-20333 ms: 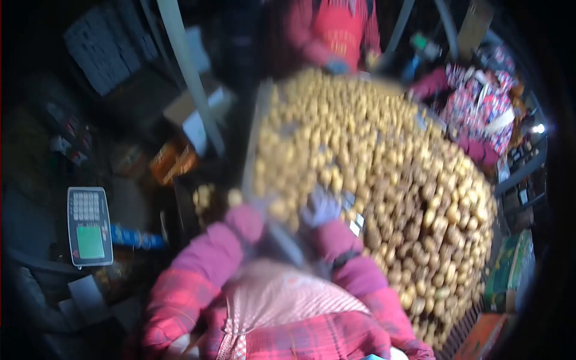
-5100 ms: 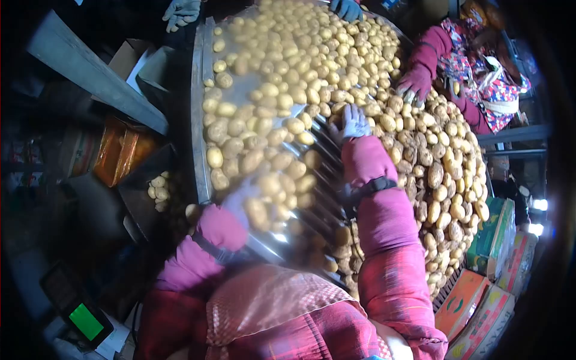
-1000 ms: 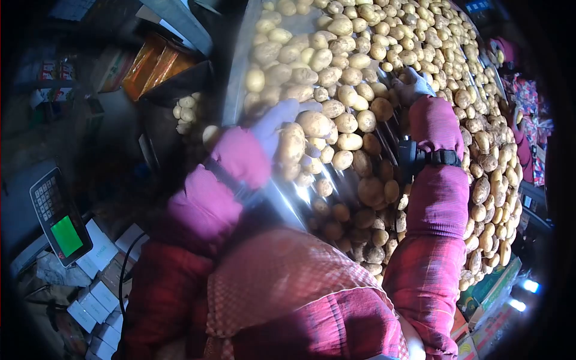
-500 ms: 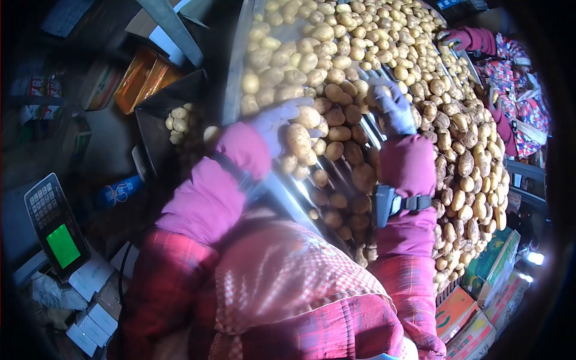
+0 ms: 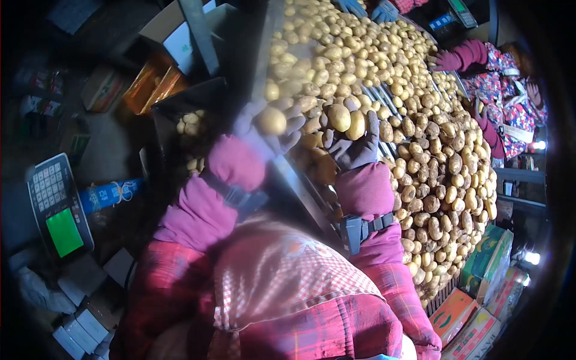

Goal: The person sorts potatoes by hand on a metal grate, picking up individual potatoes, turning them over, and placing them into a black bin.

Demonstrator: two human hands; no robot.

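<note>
Gloved hands over the sorting table [image 5: 297, 183]. The left hand [image 5: 259, 135] curls its fingers round one potato [image 5: 272, 120]. The right hand [image 5: 354, 150] cups two potatoes [image 5: 347, 119] in half-closed fingers. All three are held just above the potato heap [image 5: 432, 162]. The left grip looks loose, though blurred; a full-palm hold would probably limit drops and bruising.

A heap of potatoes [image 5: 420, 150] packed the table from 12 to 3 o'clock of the right hand [image 5: 351, 147], blocking any level path. Another person's gloved hand [image 5: 447, 60] worked at 1 o'clock. At 9 o'clock of the left hand [image 5: 264, 132], past the table's metal edge [image 5: 262, 72], a dark bin [image 5: 162, 129] stood open.
</note>
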